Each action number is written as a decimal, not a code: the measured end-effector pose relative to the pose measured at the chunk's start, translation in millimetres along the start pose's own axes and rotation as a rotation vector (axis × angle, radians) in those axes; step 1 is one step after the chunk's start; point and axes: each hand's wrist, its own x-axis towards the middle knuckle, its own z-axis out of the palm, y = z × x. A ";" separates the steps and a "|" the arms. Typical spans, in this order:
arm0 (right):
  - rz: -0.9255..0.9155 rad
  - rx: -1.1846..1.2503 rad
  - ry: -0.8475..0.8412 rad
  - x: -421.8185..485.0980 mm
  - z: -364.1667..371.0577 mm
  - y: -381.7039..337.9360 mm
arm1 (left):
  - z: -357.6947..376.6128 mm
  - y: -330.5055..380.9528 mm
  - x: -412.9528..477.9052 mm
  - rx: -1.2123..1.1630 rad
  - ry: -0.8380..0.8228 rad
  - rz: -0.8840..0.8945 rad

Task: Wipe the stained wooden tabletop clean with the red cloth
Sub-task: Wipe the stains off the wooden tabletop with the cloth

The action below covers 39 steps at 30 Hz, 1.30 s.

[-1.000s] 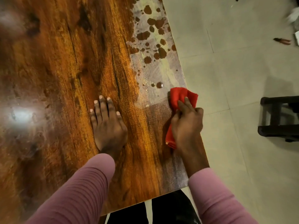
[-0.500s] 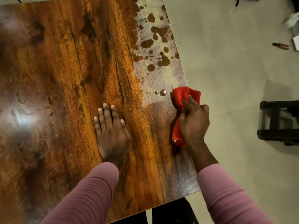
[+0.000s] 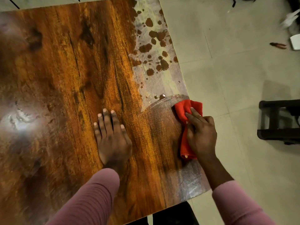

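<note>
Head view, red cloth [image 3: 183, 109] overhanging tabletop [image 3: 65, 78] edge

The floor [image 3: 235, 82] is pale grey-beige tile with thin grout lines, and a soft shadow [image 3: 274, 91] lies on it beside a dark wooden furniture frame [image 3: 276, 135] cut off by the right edge. Farther off, near the top right corner, lie a small brown object [image 3: 278, 45] and some white things [image 3: 294, 41] too blurred to identify, with a dark strap [image 3: 233, 3] at the top edge. The light is warm and dim, and a white glare [image 3: 21, 120] from it sits on the tabletop [image 3: 65, 62] at the left.
</note>
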 end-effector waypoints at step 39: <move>0.008 0.067 -0.036 49.0 44.6 -105.5 | 9.8 -4.6 1.4 -0.005 0.032 -0.022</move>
